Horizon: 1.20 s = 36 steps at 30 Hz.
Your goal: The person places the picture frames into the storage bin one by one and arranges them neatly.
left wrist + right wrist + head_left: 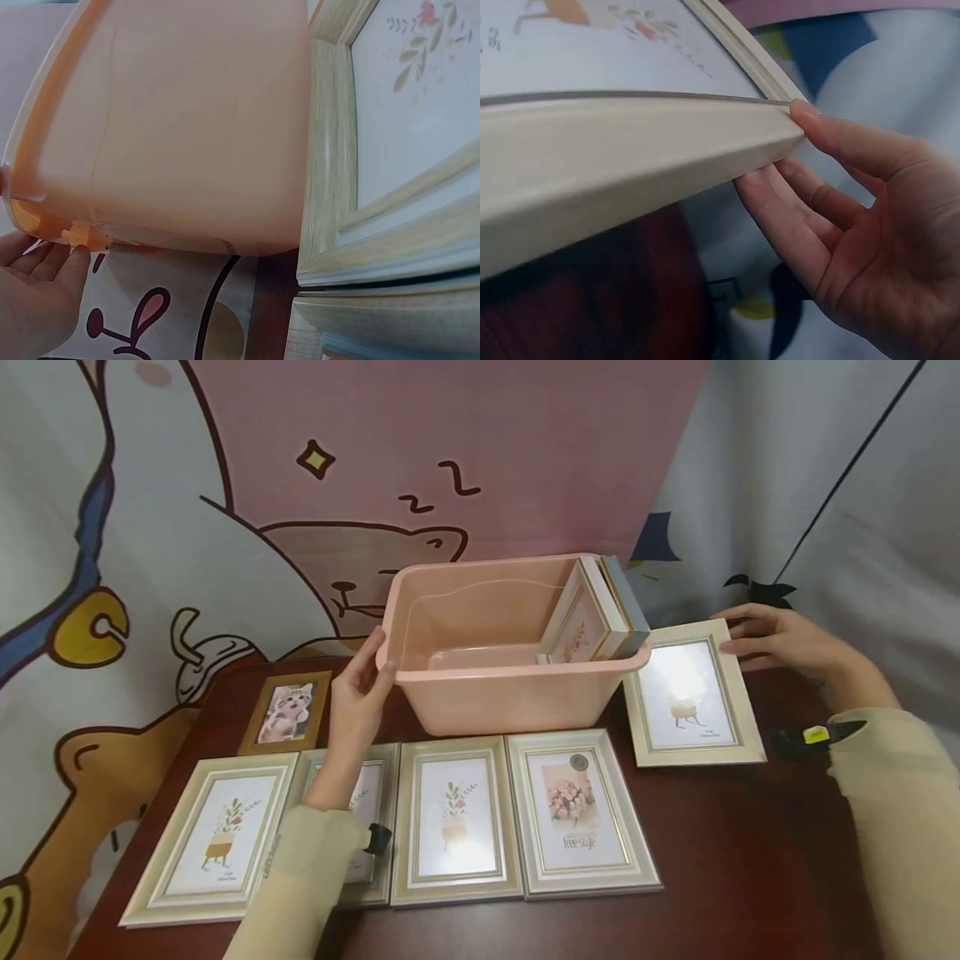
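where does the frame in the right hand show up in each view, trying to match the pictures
Head: the frame is right of the bin, its top right corner by the right hand.
Left wrist: not in it; the other frames are at the right.
Right wrist: upper left, a corner pinched between the fingers.
Shared landmark: dark table, along the bottom in head, a lower-middle sliver in left wrist, lower left in right wrist.

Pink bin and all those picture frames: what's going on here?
A person's left hand holds the rim of the pink bin; the right hand pinches a corner of a cream frame beside it. More frames lean inside the bin's right end. Four frames lie in a row on the table in front, with a small cat picture behind them at the left.
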### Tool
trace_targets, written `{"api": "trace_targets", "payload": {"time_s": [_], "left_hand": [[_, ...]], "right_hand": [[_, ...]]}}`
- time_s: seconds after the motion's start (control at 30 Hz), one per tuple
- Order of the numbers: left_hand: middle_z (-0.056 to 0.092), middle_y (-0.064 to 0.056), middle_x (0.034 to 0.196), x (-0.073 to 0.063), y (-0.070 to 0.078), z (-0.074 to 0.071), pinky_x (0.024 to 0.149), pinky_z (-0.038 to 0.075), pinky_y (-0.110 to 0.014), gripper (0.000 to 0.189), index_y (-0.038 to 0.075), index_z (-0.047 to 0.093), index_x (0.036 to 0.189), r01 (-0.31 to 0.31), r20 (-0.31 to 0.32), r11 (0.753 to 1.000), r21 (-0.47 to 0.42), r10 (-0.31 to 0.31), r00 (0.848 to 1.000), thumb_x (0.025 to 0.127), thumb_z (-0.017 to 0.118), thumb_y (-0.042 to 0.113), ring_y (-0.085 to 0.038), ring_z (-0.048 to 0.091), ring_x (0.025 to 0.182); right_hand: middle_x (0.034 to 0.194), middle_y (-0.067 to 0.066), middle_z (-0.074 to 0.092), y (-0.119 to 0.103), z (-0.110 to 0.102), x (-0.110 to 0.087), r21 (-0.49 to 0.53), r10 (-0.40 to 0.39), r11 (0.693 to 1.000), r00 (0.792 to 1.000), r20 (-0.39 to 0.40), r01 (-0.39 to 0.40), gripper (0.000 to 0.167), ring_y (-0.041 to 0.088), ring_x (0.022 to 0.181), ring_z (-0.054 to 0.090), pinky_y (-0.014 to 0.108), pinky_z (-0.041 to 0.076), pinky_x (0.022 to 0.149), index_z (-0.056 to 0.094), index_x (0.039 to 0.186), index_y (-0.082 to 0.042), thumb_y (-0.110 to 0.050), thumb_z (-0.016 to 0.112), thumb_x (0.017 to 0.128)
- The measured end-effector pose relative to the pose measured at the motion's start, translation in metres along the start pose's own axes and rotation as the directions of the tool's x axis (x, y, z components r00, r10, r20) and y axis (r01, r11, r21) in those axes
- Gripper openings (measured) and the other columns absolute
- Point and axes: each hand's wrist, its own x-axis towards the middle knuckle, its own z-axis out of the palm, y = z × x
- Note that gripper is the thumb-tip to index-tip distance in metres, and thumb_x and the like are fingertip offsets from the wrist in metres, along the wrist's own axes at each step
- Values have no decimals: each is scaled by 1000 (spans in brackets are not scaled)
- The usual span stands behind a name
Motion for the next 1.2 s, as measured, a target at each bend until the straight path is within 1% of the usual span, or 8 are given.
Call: {"api": "trace_targets", "payload": {"time_s": [0.17, 0.27, 0.37, 0.6, 0.77, 0.93, 1.07, 1.2], "left_hand": [[43, -3, 157, 0, 0, 0, 110, 44, -20, 50, 8, 48, 148, 3, 1, 1000, -1, -3, 1000, 99, 59, 9, -19, 43, 145], [44, -4, 157, 1, 0, 1, 110, 44, -19, 50, 7, 47, 148, -3, -3, 1000, -8, 3, 1000, 99, 59, 9, -19, 43, 145], [44, -6, 157, 1, 1, 1, 111, 43, -18, 50, 6, 48, 147, -7, -6, 1000, -15, 7, 1000, 98, 60, 8, -20, 43, 145], [44, -3, 157, 0, 1, 0, 113, 42, -22, 50, 8, 48, 148, 8, -7, 1000, 8, -8, 1000, 99, 59, 8, -18, 42, 145], [43, -3, 157, 0, -1, 0, 113, 42, -22, 50, 8, 48, 148, 11, -1, 1000, 2, -11, 1000, 99, 59, 8, -17, 42, 145], [43, -2, 157, 0, -2, -1, 113, 42, -21, 50, 9, 48, 148, 12, 1, 1000, -2, -12, 1000, 99, 59, 9, -17, 42, 145], [44, -2, 157, -1, -2, -1, 113, 42, -23, 50, 9, 48, 148, 3, -1, 1000, 11, -3, 1000, 99, 59, 9, -17, 42, 145], [44, -3, 157, 0, -2, -1, 114, 42, -24, 50, 8, 48, 148, -7, -2, 1000, 9, 7, 1000, 99, 59, 8, -18, 43, 145]], "right_hand": [[100, -12, 62, -15, -8, -21, 27, -82, 996, 993, -82, 84, 48, 8, 81, 71, 30, 64, 69, 53, 137, -15, -9, 69, 93], [101, -9, 61, -23, -11, -33, 41, -149, 987, 979, -143, 156, 48, 7, 78, 72, 29, 64, 65, 55, 135, -15, -2, 69, 91], [98, -10, 64, -30, -13, -44, 56, -208, 973, 954, -217, 225, 48, 5, 76, 71, 26, 63, 62, 58, 131, -14, 5, 68, 89], [93, -14, 66, -51, -9, -67, 99, -266, 939, 879, -395, 329, 49, -5, 75, 69, 17, 59, 55, 62, 124, -13, 15, 68, 84], [99, -11, 63, -67, -4, -77, 42, -332, 915, 806, -491, 402, 53, -9, 77, 68, 11, 57, 57, 62, 129, -9, 17, 67, 83], [100, -10, 63, -83, 2, -83, -42, -397, 887, 710, -582, 461, 55, -10, 75, 68, 7, 55, 60, 60, 130, -1, 20, 67, 80], [102, -13, 63, -96, 6, -87, -79, -397, 880, 634, -663, 468, 54, -11, 75, 67, 4, 54, 62, 60, 131, -1, 17, 69, 81], [102, -13, 63, -110, 8, -89, -116, -413, 861, 547, -729, 495, 51, -11, 76, 66, 3, 53, 64, 61, 130, -1, 14, 69, 82]]}}
